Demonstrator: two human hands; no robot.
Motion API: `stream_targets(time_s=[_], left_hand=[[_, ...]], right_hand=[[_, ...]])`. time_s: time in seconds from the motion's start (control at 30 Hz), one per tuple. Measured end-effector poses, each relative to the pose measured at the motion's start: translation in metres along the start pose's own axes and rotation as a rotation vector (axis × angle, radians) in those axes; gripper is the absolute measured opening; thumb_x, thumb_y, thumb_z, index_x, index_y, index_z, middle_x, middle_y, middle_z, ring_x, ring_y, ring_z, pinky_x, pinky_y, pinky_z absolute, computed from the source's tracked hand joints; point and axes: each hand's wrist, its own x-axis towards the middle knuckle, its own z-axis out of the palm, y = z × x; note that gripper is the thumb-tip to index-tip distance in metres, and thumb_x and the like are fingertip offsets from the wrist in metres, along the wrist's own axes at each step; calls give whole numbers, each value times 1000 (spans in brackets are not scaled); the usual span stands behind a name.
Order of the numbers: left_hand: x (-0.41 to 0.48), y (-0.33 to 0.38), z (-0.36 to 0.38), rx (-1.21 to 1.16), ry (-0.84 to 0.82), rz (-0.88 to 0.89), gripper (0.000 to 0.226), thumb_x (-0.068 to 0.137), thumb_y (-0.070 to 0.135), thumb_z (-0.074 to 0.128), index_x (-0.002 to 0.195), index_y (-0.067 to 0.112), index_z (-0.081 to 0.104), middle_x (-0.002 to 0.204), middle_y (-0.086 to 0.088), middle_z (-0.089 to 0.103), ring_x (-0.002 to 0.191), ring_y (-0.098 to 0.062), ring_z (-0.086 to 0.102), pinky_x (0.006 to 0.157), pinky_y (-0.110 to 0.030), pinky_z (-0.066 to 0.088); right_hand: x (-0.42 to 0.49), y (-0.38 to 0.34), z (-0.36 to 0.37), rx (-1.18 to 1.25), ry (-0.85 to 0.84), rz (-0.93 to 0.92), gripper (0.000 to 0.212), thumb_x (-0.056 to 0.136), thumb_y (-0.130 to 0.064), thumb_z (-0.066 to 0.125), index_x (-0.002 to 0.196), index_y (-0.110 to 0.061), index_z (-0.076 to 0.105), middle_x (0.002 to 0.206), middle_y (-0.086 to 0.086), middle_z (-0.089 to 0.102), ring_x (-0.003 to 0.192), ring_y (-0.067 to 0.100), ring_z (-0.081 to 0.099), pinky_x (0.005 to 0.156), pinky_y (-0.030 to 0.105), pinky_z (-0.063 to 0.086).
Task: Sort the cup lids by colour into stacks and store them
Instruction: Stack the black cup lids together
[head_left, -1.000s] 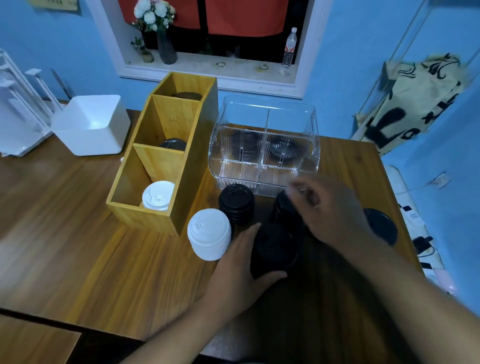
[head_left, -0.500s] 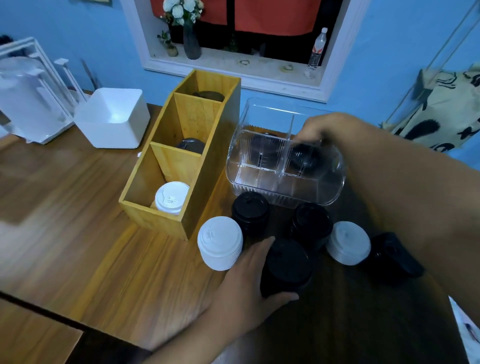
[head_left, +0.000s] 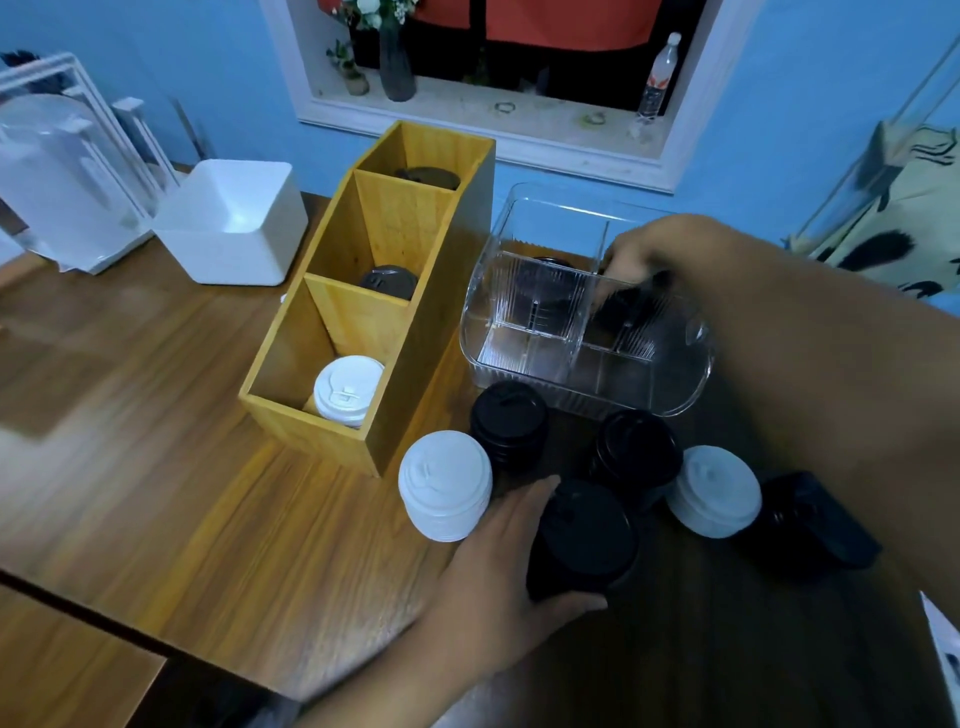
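Right hand (head_left: 654, 249) has gone from the stacks on the tabletop (head_left: 260, 519) up into the clear bin (head_left: 587, 400) at 1 o'clock. Its fingers are down on a black lid (head_left: 626, 309) in the back-right compartment, can't tell if it's pinching it or has let go. Left hand (head_left: 498, 571) cups the near black stack (head_left: 582, 540), I'd guess to steady it. Loose on the tabletop: 4 black stacks (head_left: 509, 421) counting that one, 2 white stacks (head_left: 445, 486). Wooden box (head_left: 415, 364) at 11 o'clock has 3 slots: 1 white lid (head_left: 345, 389), 2 dark ones.
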Motion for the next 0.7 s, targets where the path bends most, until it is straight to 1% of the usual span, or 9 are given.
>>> stream_targets(time_s=[0.07,0.13,0.2,0.27,0.37,0.47,0.6,0.63,0.7], left_hand=[[0,0,0,7,0,3,104,73,83,66,156,44,19,154,26,34,132,23,19,109,-2,16],[0,0,0,5,2,9,103,72,83,66,156,44,20,153,26,35,132,23,21,108,-1,17],[0,1,0,-2,10,19,103,73,83,66,156,43,20,152,27,35,131,26,21,107,0,18],[-1,1,0,-10,17,24,103,73,82,66,157,43,21,152,26,36,132,23,23,107,0,18],[-1,1,0,-23,21,37,103,74,80,68,157,40,22,152,24,37,134,18,27,109,-2,19],[-1,0,0,-29,39,45,102,74,78,69,157,38,25,150,25,39,134,19,27,109,-2,21],[0,-1,2,-41,75,67,98,74,75,72,154,42,25,143,39,31,134,22,27,107,0,21],[0,-2,2,-42,80,76,97,74,75,72,153,42,25,142,40,31,133,23,26,107,0,20],[0,-2,2,-41,81,87,98,75,75,71,154,38,28,143,37,32,133,23,27,106,0,20]], right_hand=[[-24,-3,-11,3,37,-11,69,56,-57,83,100,-5,74,104,14,72,86,39,74,80,57,61],[-41,4,-22,-19,150,-18,51,72,-52,77,98,-8,71,105,12,69,81,36,74,78,53,62],[-55,9,-27,-71,280,-3,48,75,-52,73,100,-12,66,100,9,68,72,31,74,78,49,62],[-59,12,-24,-73,319,-13,52,75,-54,73,106,-15,61,97,7,67,68,29,73,79,47,62],[-60,19,-15,-114,374,-21,59,74,-58,71,113,-17,54,103,7,62,79,30,67,81,45,59],[-73,26,-17,-84,536,-49,64,75,-57,72,121,-18,51,115,12,58,95,35,54,79,41,50],[-120,41,-2,233,771,-121,63,77,-52,72,126,-20,51,120,14,57,101,34,54,80,35,43],[-137,44,13,369,813,-161,60,77,-51,74,125,-22,52,120,10,58,102,30,56,81,34,43],[-176,46,59,658,838,-258,49,80,-42,77,120,-26,54,111,-3,63,94,16,61,78,31,48]])
